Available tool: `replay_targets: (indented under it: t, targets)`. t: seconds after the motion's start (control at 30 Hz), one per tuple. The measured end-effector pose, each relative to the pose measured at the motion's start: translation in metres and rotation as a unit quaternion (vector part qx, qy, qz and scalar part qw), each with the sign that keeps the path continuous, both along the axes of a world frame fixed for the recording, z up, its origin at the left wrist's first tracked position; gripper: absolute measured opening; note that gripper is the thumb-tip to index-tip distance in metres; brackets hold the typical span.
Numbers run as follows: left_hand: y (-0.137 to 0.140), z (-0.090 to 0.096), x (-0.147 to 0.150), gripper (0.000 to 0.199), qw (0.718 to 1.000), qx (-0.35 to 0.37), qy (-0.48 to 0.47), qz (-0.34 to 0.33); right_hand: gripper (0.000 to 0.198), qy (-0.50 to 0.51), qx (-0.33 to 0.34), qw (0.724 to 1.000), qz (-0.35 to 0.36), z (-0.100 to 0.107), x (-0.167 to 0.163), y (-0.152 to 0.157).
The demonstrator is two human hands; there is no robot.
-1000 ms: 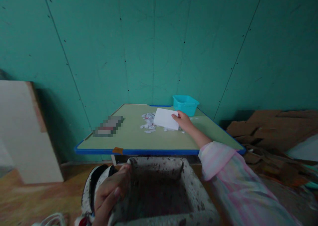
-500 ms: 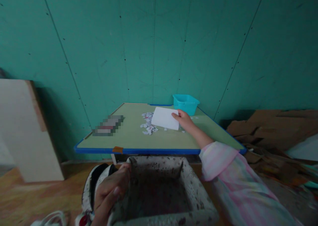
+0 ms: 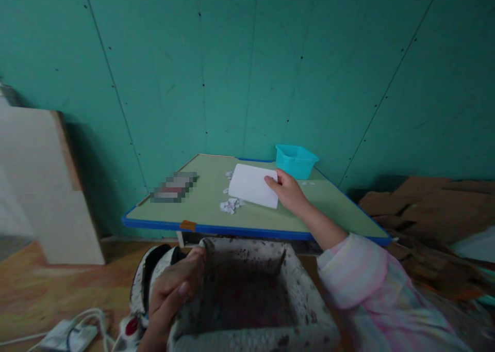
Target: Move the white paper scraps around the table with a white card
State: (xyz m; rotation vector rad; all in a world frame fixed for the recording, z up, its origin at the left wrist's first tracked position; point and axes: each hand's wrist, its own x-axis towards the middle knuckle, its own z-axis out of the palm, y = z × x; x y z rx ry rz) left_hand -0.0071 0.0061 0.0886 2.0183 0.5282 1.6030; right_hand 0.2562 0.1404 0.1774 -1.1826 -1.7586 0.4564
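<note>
White card (image 3: 251, 184), its right edge pinched between the thumb and fingers of the right hand (image 3: 288, 191), slants over the pale-green table (image 3: 270, 221) beside torn paper scraps (image 3: 231, 205); contact with the tabletop is unclear. In front of the table, the left hand (image 3: 180, 277) curls its fingers over the left rim of a speckled bin (image 3: 309, 290). Behind, a turquoise tub (image 3: 296, 163) stands near the green wall (image 3: 240, 83).

White card (image 3: 251, 185) in the right grip (image 3: 286, 189) beside paper scraps (image 3: 231, 206).
</note>
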Motion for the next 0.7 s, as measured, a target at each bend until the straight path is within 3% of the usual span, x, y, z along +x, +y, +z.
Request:
replay_targets:
  t: [0.07,0.2,0.4,0.57,0.7]
  targets:
    - [0.002,0.000,-0.005,0.038,0.999,0.006,0.005,-0.046,0.024,-0.023,0.003,1.000,0.001,0.002,-0.002,-0.006]
    - [0.003,-0.004,-0.009,0.036,0.999,-0.013,-0.009,-0.052,0.022,-0.084,0.007,0.996,-0.013,-0.001,0.004,-0.012]
    - [0.004,0.001,-0.008,0.038,0.999,-0.015,0.010,-0.052,0.021,-0.033,-0.004,0.998,-0.051,0.001,0.022,-0.013]
    - [0.005,0.002,-0.009,0.037,0.998,-0.011,0.017,-0.059,0.021,-0.049,-0.008,0.999,-0.021,-0.002,0.017,-0.020]
    - [0.003,-0.002,-0.009,0.038,0.999,-0.021,0.014,-0.048,0.021,-0.052,-0.001,0.997,-0.053,-0.004,0.017,-0.017]
